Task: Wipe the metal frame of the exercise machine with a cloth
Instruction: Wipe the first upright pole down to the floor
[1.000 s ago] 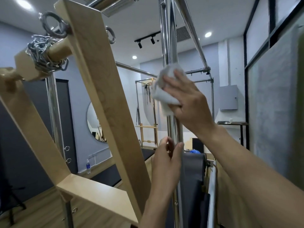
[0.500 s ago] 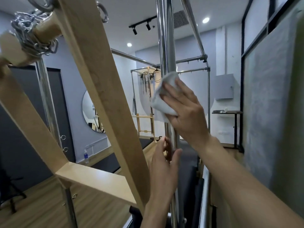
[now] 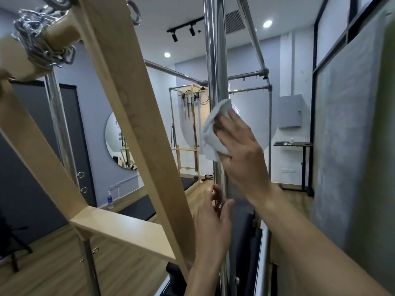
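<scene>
Currently the right hand (image 3: 239, 150) presses a white cloth (image 3: 213, 133) against the vertical chrome post (image 3: 214, 60) of the machine frame, fingers laid out straight over the cloth, which is wrapped partway round the post. Lower on the same post, the left hand (image 3: 213, 221) holds it loosely, thumb on one side and fingers on the other. A slanted wooden beam (image 3: 132, 116) stands just left of both hands.
</scene>
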Tool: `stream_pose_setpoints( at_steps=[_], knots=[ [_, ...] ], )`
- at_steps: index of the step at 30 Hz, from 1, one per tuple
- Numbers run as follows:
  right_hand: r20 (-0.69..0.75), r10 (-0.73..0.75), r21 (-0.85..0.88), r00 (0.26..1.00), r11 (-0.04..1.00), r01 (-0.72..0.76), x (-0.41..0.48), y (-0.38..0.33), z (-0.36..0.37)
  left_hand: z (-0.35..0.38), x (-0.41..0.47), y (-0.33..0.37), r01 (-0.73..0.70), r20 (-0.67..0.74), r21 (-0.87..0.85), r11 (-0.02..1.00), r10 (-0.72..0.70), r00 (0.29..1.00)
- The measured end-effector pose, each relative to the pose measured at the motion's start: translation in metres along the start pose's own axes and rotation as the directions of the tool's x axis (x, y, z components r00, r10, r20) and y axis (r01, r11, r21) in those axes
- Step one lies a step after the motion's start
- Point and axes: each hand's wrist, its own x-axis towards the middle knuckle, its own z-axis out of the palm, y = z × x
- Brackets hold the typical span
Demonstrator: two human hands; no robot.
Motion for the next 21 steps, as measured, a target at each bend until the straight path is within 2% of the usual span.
stream_pose_setpoints(
  at_steps=[3,9,12,17,19,21],
  knots=[
    [0.014,0.064,-0.005,0.998,0.998,-0.064,0.018,-0.007,0.007,0.0,0.0,-0.002,0.015,0.018,-0.009,1.0,-0.014,1.0],
    [0.141,-0.024,0.03,0.99,0.999,0.02,-0.038,-0.013,0.004,-0.001,-0.001,-0.004,0.002,0.008,-0.062,0.998,-0.001,1.0],
    [0.092,-0.001,0.092,0.996,0.996,-0.008,-0.038,-0.006,0.004,0.0,-0.001,-0.006,0.008,0.022,-0.034,0.999,-0.007,1.0],
    [-0.084,0.117,0.149,0.99,0.983,-0.104,0.012,-0.002,0.008,0.001,0.001,-0.005,0.047,0.023,-0.02,0.999,-0.047,0.999],
    [-0.085,0.166,0.192,0.983,0.97,-0.147,0.016,-0.006,0.008,0.001,0.001,-0.004,0.07,0.036,-0.037,0.997,-0.068,0.997],
    [-0.067,0.103,0.156,0.992,0.984,-0.092,0.002,-0.005,0.009,0.0,0.0,-0.003,0.071,0.045,-0.057,0.996,-0.069,0.997]
  ],
)
